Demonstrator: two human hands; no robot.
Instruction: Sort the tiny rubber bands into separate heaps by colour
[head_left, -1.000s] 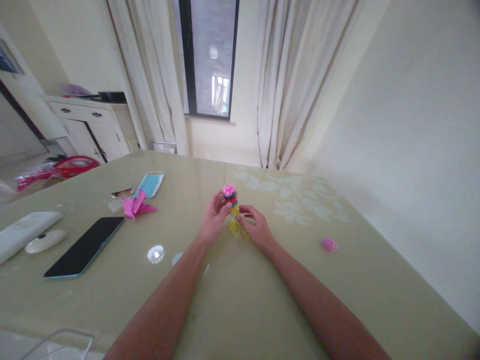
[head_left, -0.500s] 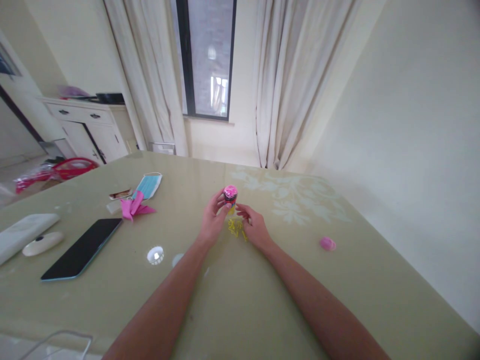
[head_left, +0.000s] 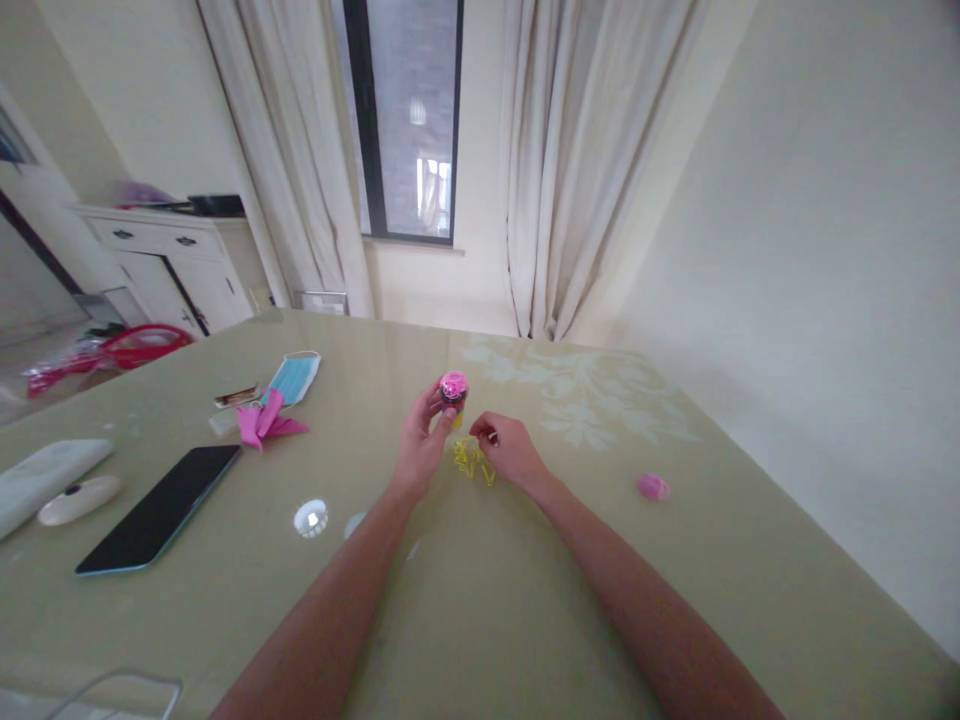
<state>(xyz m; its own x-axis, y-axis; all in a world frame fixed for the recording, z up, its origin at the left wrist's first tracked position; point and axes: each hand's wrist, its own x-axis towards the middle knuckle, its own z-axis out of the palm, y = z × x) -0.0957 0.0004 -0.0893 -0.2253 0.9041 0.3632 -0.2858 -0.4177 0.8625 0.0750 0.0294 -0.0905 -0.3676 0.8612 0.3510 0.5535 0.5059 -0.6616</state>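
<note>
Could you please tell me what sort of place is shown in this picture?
Probably a room in a home, perhaps a dining or living room: long pale curtains flank a window, and a white cabinet with drawers stands beyond the table.

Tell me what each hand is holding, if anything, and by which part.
The left hand holds the small multicoloured container by its side, below the pink end. Whether the right hand pinches anything cannot be told.

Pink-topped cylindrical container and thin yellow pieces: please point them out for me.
Pink-topped cylindrical container [head_left: 454, 391]: head view, on its upper part.
Thin yellow pieces [head_left: 463, 461]: head view, within the scattered group.
</note>
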